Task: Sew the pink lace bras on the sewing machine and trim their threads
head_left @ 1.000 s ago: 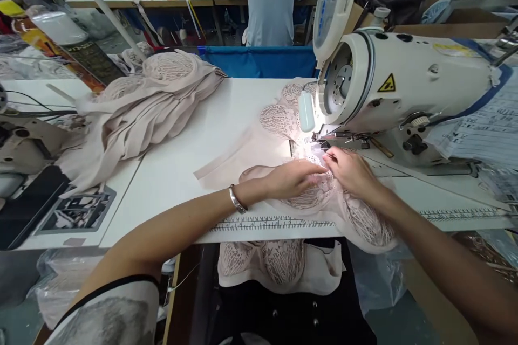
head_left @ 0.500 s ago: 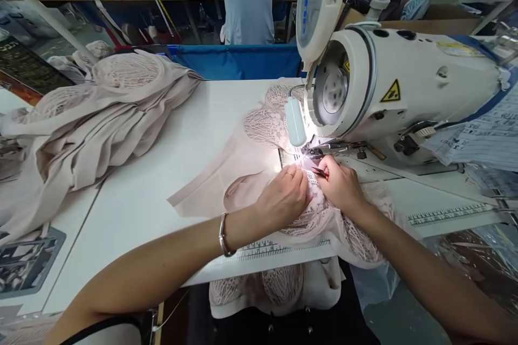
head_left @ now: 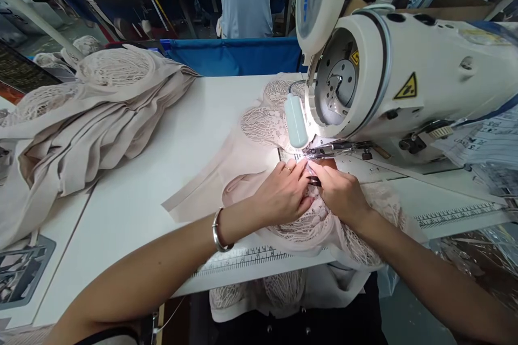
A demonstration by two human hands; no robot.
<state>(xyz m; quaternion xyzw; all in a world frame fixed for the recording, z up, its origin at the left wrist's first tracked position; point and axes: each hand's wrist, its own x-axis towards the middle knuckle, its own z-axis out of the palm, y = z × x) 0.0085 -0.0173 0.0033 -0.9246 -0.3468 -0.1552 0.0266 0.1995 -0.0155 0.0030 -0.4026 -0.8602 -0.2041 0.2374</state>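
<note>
One left hand (head_left: 285, 191) and one right hand (head_left: 342, 194) are held close together over the near half of the white tabletop (head_left: 202, 118), right of its middle. Under both, pale lace fabric (head_left: 299, 229) is spread, by which the near edge is partly covered. Four lace cups can be counted in it, two beyond the fingertips and two nearer the edge; whether a single garment is formed cannot be told. The left hand is half closed, its fingers bent onto the fabric; whether any is pinched cannot be told. The right hand is nearly closed, thumb and forefinger brought together at the fabric, and one small dark tool (head_left: 313, 181) is gripped in it. One bracelet (head_left: 218, 232) and one ring (head_left: 288, 168) are worn on the left.

One sewing machine (head_left: 437, 70) is set along the tabletop's right side, marked with two warning triangles (head_left: 407, 87); beside its head one lamp (head_left: 297, 121) is mounted. Two stretches of ruler (head_left: 461, 215) are seen along the near edge. At the left, one heap of similar garments (head_left: 133, 102) is piled up to the far edge.
</note>
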